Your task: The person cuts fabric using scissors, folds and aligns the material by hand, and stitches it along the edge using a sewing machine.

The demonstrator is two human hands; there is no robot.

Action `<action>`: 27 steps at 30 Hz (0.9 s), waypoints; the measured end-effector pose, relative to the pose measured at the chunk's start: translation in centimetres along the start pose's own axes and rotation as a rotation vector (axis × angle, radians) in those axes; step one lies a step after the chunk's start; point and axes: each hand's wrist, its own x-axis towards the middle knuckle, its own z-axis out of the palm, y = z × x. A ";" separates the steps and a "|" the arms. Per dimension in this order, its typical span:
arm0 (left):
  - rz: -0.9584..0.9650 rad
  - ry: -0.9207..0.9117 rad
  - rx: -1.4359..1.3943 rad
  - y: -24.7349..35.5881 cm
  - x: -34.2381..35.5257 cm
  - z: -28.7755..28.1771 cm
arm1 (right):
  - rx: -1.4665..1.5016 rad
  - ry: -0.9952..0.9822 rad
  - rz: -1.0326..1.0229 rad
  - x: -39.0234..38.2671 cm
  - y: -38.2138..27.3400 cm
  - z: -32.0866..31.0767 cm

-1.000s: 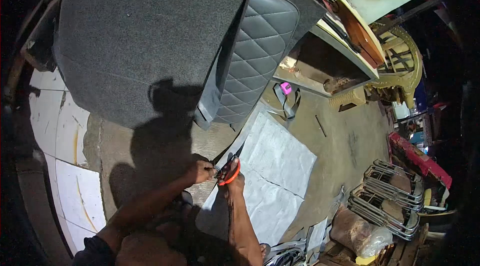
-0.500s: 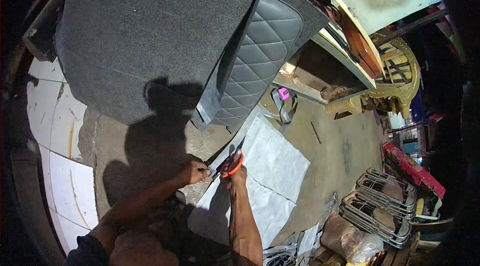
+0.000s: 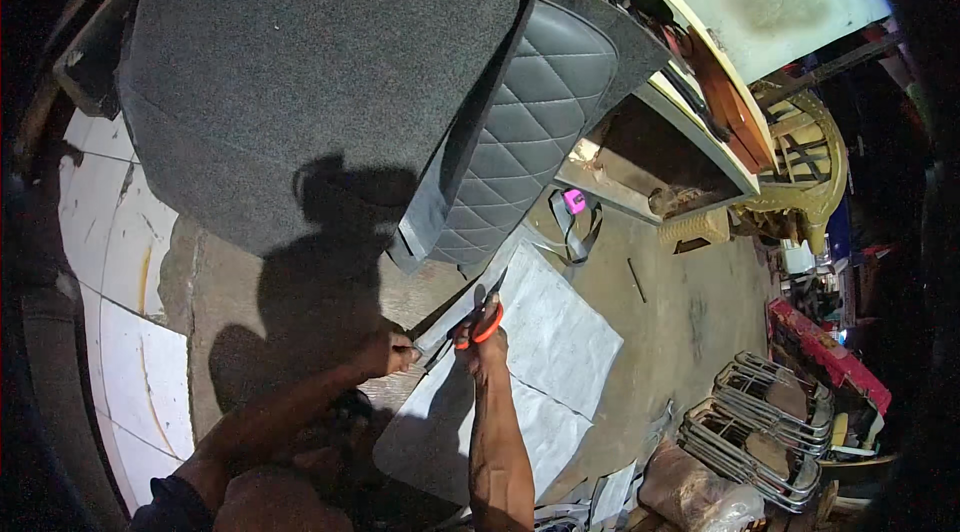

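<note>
A pale grey-white sheet (image 3: 563,317) with a crease across it lies on the floor in front of me. My right hand (image 3: 488,354) grips a pair of scissors (image 3: 489,323) with orange handles, its dark blades pointing away along the sheet's upper left edge. To the left, my left hand (image 3: 388,354) is closed in a pinch on a narrow strip at that same edge. The strip seems to run from its fingers toward the blades. Shadow hides part of the sheet near my arms.
A large dark grey padded panel (image 3: 320,62) and a quilted grey piece (image 3: 525,122) stand beyond my hands. A pink tape measure (image 3: 573,201) lies near a strap. To the right are stacked metal frames (image 3: 760,422), a plastic-wrapped bundle (image 3: 690,492) and an open wooden box (image 3: 655,157).
My right hand has advanced a little, away from me and to the right along the sheet's edge, with the scissors. The left hand keeps its pinch in nearly the same spot. The view shifted slightly.
</note>
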 end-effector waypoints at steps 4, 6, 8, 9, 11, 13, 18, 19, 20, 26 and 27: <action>0.035 -0.001 -0.108 -2.3 0.9 0.4 | -0.062 0.016 -0.095 0.3 0.1 0.6; 0.045 -0.006 -0.151 -3.0 1.1 0.4 | -0.051 0.001 -0.026 0.8 -0.7 0.6; 0.039 -0.032 -0.160 -4.1 1.5 0.3 | -0.043 -0.017 0.049 1.0 -1.0 0.3; 0.036 -0.033 -0.156 -3.6 1.3 0.1 | -0.036 -0.043 0.011 1.4 -1.1 0.0; 0.146 0.000 0.078 -1.5 0.7 -0.5 | -0.020 -0.085 -0.077 2.0 -1.4 -0.7; 0.095 0.001 0.094 -1.5 0.7 -0.8 | -0.013 -0.058 -0.085 2.3 -1.7 -0.2; 0.020 -0.073 0.055 -0.7 -0.2 -1.5 | -0.010 -0.045 -0.025 3.6 -2.9 0.0; 0.026 -0.054 0.071 -0.2 -0.6 -1.6 | 0.009 -0.105 -0.098 3.8 -3.0 0.0; 0.032 -0.036 0.088 0.0 -0.6 -1.6 | -0.065 -0.074 -0.062 3.9 -3.2 -0.2; 0.109 -0.048 0.156 -3.2 0.5 -2.2 | -0.017 -0.062 -0.145 4.7 -4.3 1.1; 0.112 -0.069 0.167 -2.5 0.6 -2.1 | 0.013 -0.093 -0.199 5.6 -3.9 0.2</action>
